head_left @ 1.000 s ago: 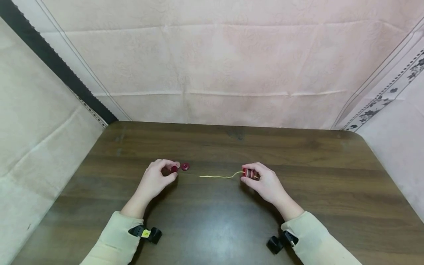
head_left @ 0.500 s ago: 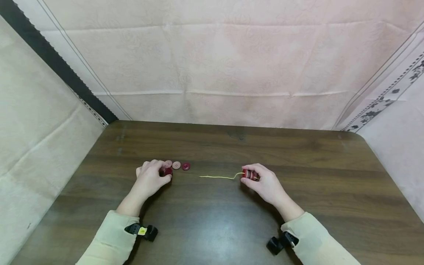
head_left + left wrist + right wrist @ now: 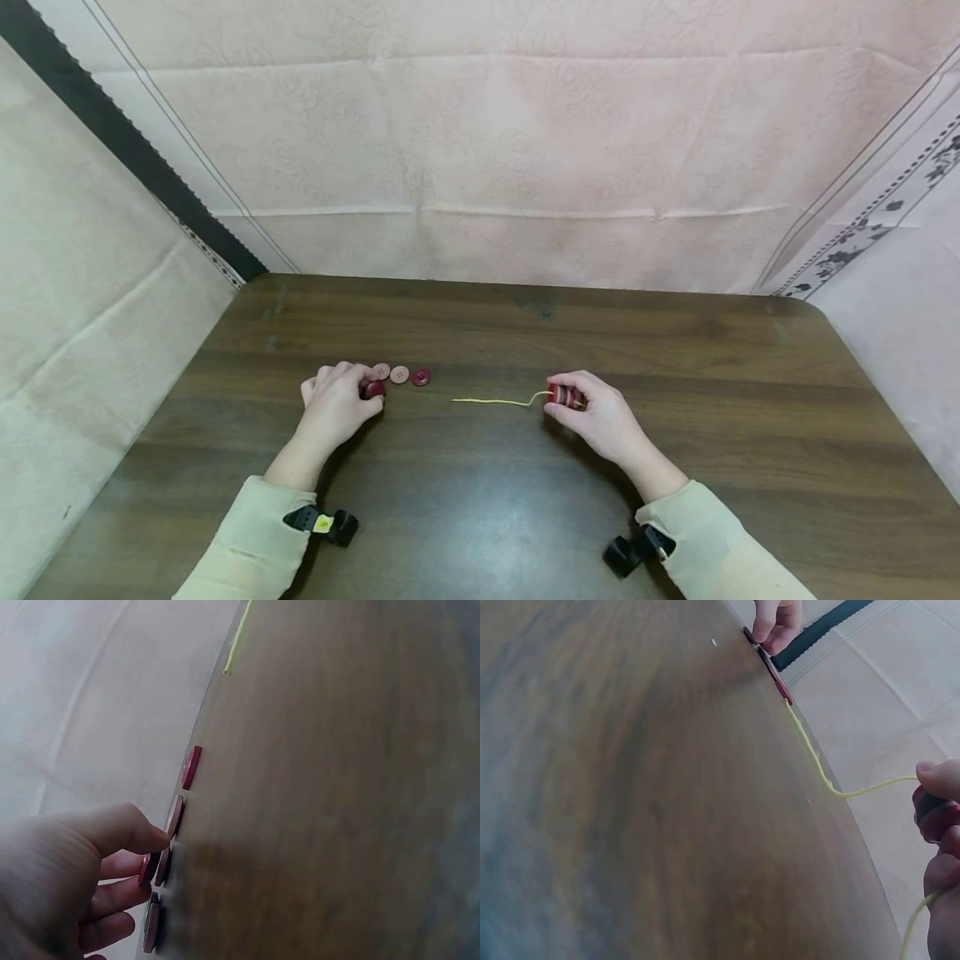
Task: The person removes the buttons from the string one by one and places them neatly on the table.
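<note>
My left hand (image 3: 333, 406) pinches a dark red button (image 3: 373, 389) between thumb and fingers, just above the tabletop; the same held button (image 3: 149, 868) shows in the left wrist view. Right by it lie a light pink button (image 3: 382, 371), a second pink button (image 3: 400, 375) and a dark red button (image 3: 421, 377) in a row. My right hand (image 3: 600, 414) grips a stack of red, pink and brown buttons (image 3: 567, 395) threaded on a yellow cord (image 3: 487, 401). One end of the cord reaches left along the table; its other end hangs below the fingers in the right wrist view.
The brown wooden table (image 3: 480, 475) has its far edge against a pale cloth backdrop (image 3: 480, 167). In the left wrist view, more buttons (image 3: 152, 924) lie beside the left fingers; the head view hides these behind the hand.
My left hand has moved left with the dark red button, uncovering the pink buttons in the row. In the last half second it has shifted only slightly. My right hand stays nearly still.
</note>
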A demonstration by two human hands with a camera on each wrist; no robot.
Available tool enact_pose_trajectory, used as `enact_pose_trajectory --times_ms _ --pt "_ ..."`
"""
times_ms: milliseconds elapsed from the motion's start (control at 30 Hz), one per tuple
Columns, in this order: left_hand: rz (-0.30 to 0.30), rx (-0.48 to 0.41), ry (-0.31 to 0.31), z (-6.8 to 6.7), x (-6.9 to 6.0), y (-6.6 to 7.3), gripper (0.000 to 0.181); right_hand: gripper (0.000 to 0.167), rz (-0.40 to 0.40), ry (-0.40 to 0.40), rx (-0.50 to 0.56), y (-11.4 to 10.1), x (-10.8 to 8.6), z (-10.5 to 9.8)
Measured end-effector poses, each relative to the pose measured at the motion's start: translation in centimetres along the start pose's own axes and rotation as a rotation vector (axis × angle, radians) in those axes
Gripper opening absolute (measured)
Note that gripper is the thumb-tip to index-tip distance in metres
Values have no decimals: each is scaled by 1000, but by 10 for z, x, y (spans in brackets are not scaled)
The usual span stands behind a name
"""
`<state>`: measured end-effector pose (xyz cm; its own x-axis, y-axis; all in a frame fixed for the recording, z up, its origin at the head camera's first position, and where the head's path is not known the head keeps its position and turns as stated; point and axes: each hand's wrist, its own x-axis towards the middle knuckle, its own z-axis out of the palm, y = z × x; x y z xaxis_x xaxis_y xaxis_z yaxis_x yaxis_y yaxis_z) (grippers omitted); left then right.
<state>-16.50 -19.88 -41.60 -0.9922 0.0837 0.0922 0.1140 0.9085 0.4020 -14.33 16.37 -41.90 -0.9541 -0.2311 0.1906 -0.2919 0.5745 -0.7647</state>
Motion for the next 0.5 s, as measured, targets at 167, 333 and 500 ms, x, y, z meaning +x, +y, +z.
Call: enact_pose_trajectory --times_ms 167,333,500 --pt "7 14 5 1 0 -1 30 33 2 0 1 1 0 0" --pt "2 5 -4 1 0 -1 27 34 4 -1 3 0 0 0" --pt "-1 -10 -7 2 0 0 28 34 1 -1 2 0 0 0"
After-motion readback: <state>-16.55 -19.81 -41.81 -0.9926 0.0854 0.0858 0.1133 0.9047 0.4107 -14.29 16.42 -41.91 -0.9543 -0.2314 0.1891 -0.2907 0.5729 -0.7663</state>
